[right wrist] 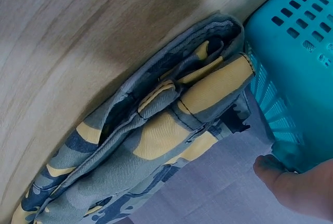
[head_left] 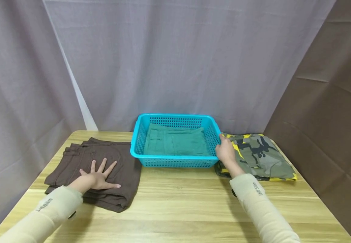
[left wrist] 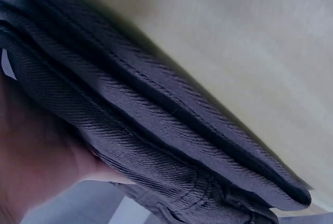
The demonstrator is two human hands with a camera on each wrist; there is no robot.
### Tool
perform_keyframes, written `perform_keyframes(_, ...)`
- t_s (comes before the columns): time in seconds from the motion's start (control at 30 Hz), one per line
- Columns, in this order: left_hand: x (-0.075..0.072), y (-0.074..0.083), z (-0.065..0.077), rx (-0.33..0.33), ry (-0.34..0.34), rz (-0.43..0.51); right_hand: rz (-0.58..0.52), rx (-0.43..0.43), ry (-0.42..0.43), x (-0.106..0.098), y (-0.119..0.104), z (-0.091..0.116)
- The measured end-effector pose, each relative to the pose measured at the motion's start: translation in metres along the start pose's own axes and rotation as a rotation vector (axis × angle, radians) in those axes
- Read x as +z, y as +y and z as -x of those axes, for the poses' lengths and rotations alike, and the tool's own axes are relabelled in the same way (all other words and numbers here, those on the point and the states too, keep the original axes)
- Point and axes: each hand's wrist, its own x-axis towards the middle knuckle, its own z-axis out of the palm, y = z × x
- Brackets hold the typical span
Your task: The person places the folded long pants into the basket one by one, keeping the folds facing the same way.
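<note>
A blue plastic basket (head_left: 175, 162) stands at the back middle of the table, with folded green trousers (head_left: 175, 141) lying inside it. My right hand (head_left: 225, 150) grips the basket's right rim near its front corner; in the right wrist view the thumb (right wrist: 270, 172) lies at that rim. Spread fingers of my left hand (head_left: 97, 177) rest flat on a stack of folded brown trousers (head_left: 117, 194) at the left. The left wrist view shows several thick fabric layers (left wrist: 130, 104) beside the hand. Folded camouflage trousers (head_left: 260, 155) lie right of the basket, beside my right hand.
The wooden table (head_left: 175, 202) carries everything. A grey curtain (head_left: 175, 60) hangs behind it, and a brown cloth (head_left: 333, 111) borders the right side. The basket sits between the brown and camouflage stacks, close to both.
</note>
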Motion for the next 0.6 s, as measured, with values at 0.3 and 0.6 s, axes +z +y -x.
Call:
perform_keyframes(0.3, 0.005, 0.003, 0.012, -0.007, -0.018, 0.006, 0.001, 0.002, 0.003, 0.0, 0.0, 0.0)
perform_keyframes(0.6, -0.027, 0.024, 0.012, 0.0, -0.13, -0.165, 0.008, -0.008, 0.017, -0.003, 0.0, -0.003)
